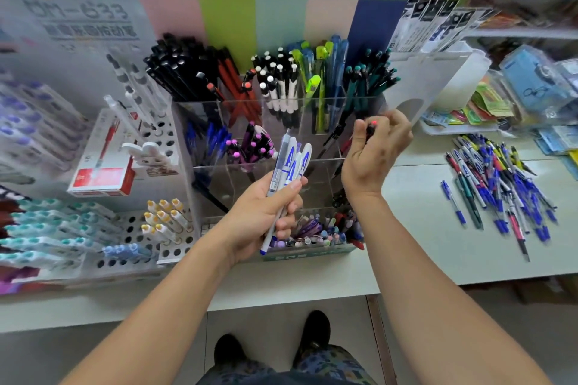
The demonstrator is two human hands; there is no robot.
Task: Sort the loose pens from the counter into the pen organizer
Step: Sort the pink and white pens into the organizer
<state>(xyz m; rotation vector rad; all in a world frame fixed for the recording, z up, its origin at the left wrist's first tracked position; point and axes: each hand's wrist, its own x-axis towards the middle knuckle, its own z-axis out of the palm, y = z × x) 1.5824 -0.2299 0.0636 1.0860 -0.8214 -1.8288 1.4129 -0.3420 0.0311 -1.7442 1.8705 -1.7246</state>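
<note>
My left hand point(266, 216) grips a bunch of white pens with blue lettering point(291, 166), tips pointing down, in front of the clear tiered pen organizer point(325, 162). My right hand point(375, 150) is curled round a dark pen with a red end point(371, 128), held over the organizer's right-hand middle compartment. The organizer's back slots hold black, red, white, green and teal pens; lower slots hold blue and pink-topped ones. A pile of loose pens point(500, 184), mostly blue, lies on the white counter point(422, 244) to the right.
A white rack with holes and yellow-capped markers point(165, 222) stands left of the organizer, beside a red pen box point(103, 166). A tray of mixed small pens point(322, 234) sits at the organizer's foot. Packaged goods point(531, 81) crowd the right shelf.
</note>
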